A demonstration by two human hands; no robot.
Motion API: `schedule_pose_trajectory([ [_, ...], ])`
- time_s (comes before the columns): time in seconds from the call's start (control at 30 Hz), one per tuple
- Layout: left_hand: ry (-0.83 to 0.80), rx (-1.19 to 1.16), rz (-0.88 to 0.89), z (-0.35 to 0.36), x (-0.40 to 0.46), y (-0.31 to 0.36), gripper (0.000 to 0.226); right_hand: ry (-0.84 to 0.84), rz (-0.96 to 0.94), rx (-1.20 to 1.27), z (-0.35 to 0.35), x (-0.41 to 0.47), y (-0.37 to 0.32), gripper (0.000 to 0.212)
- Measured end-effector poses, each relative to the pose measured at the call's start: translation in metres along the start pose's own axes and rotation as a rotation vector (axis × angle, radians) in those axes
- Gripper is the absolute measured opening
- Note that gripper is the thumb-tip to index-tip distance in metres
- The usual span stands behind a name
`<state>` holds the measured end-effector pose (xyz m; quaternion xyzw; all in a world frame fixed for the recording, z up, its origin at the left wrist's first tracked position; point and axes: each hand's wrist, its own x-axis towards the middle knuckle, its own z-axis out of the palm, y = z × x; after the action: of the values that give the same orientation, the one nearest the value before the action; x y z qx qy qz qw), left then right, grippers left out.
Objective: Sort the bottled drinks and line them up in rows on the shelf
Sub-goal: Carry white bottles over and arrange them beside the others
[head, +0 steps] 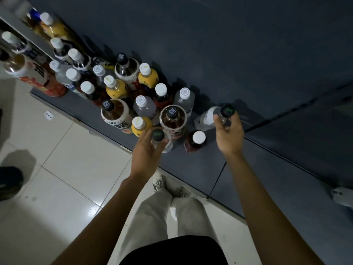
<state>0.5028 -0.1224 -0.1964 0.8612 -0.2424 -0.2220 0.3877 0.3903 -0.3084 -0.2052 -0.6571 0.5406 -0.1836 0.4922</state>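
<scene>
Progress, as I judge it: early. Most bottles stand bunched and mixed on the dark shelf (200, 165), beyond and to the left of my left hand (147, 150); no clean rows yet.

Left hand: closed around the neck of a clear bottle with a black, green-marked cap (158, 135), upright at the shelf's front edge.

Right hand (228, 133): closed on a matching black-capped clear bottle (210, 117), tilted, white label showing.

Between the hands: red-brown bottle, white cap (196, 141). Just beyond the left hand: yellow juice bottle (140, 126) and large tea bottle (172, 119).
</scene>
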Motion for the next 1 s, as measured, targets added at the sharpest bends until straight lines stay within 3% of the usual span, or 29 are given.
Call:
schedule_pose_trajectory([
  [0.23, 0.02, 0.026, -0.054, -0.004, -0.013, 0.012, 0.028, 0.077, -0.137, -0.01, -0.015, -0.043, 0.02, 0.036],
  [0.47, -0.055, 0.062, -0.004, -0.015, -0.047, 0.018, 0.022, 0.134, -0.074, 0.105, -0.046, -0.097, 0.036, 0.025],
  [0.57, -0.091, 0.069, 0.119, -0.022, -0.057, 0.017, 0.036, 0.152, -0.131, 0.074, -0.057, -0.123, 0.041, 0.032],
  [0.67, -0.106, 0.084, 0.303, -0.034, -0.068, 0.016, 0.053, 0.155, -0.125, 0.075, -0.061, -0.153, 0.039, 0.026],
  [0.77, -0.099, 0.045, 0.374, -0.05, -0.081, 0.025, 0.063, 0.201, -0.164, 0.124, -0.061, -0.189, 0.026, 0.031],
  [0.87, -0.166, -0.045, 0.479, -0.06, -0.094, 0.04, 0.054, 0.262, -0.197, 0.183, -0.062, -0.227, 0.011, 0.05],
  [1.0, -0.242, -0.152, 0.525, -0.057, -0.126, 0.064, 0.034, 0.3, -0.213, 0.287, -0.079, -0.272, 0.005, 0.041],
])
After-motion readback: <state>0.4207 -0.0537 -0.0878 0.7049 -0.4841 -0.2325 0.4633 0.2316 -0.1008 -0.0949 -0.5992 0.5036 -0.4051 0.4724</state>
